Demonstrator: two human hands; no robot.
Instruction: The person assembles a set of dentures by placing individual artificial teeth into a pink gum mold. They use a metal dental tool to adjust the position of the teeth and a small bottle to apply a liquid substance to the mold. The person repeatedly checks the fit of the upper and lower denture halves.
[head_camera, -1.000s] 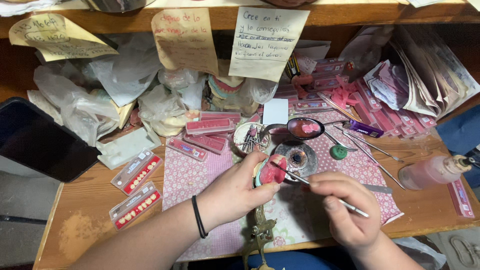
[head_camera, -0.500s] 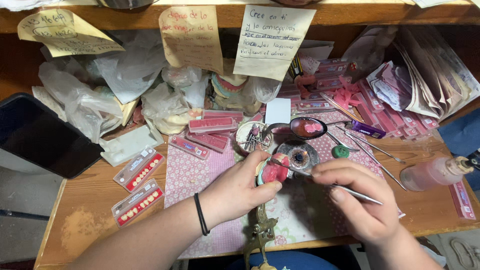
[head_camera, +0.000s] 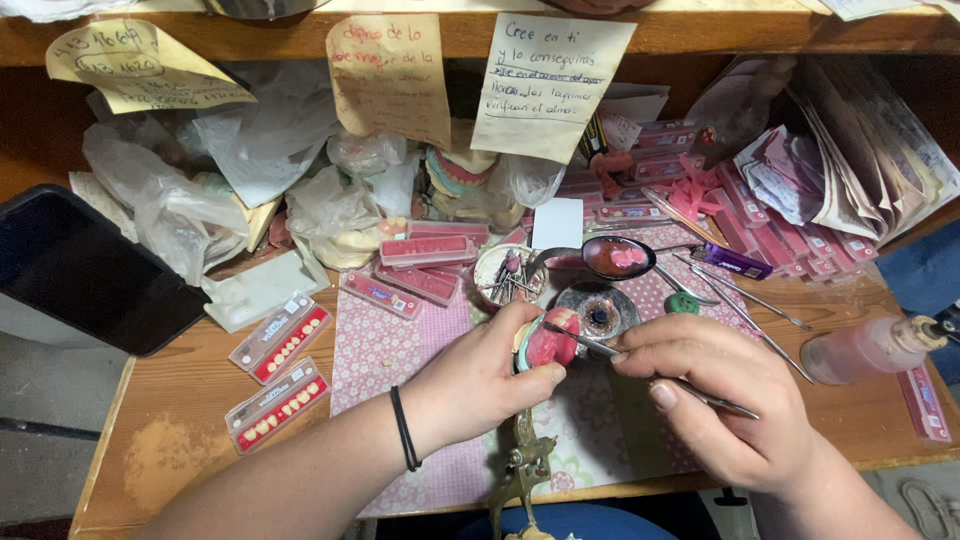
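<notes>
**Wax work on a denture model**

The pink denture model (head_camera: 548, 342) sits at desk (head_camera: 180, 440) centre, left hand (head_camera: 480, 385) fingers clamped around it. From 3 o'clock, right hand (head_camera: 725, 400) fingers pinch a metal tool (head_camera: 640, 365) whose tip touches the model. The carving step seems in hand; the next move needs a steady tip.

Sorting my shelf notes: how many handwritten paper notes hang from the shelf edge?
3: a crumpled yellow paper note at left, a tan paper note in the middle, a cream paper note right of it. Others may be hidden beyond the frame.
</notes>
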